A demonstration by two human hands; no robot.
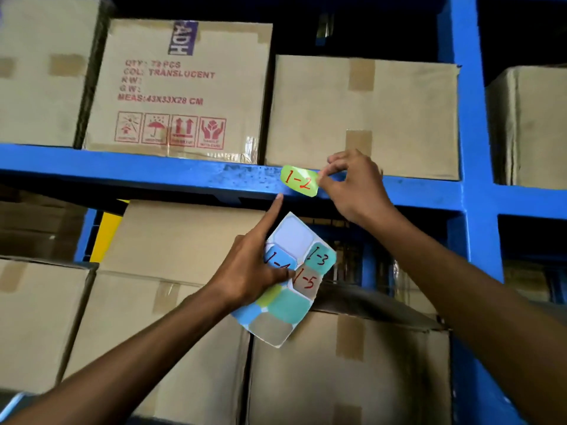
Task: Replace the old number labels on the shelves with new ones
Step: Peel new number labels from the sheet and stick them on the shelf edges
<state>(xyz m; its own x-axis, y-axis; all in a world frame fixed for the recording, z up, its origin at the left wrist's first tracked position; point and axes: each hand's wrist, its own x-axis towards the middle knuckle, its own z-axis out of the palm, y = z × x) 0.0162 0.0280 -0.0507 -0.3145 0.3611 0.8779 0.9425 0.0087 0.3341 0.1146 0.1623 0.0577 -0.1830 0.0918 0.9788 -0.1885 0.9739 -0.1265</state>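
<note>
A green label marked "1-2" in red lies against the front of the blue shelf beam. My right hand pinches its right edge between thumb and fingers. My left hand grips a sticker sheet below the beam, with its index finger pointing up and its tip just under the label. The sheet carries coloured labels marked "1-3", "1-5" and a partly covered blue one, plus one bare white spot at the top. A scuffed, speckled patch shows on the beam just left of the label.
Cardboard boxes fill the shelf above, one printed box and a plain one. More boxes sit on the level below. A blue upright post stands to the right, with another box beyond it.
</note>
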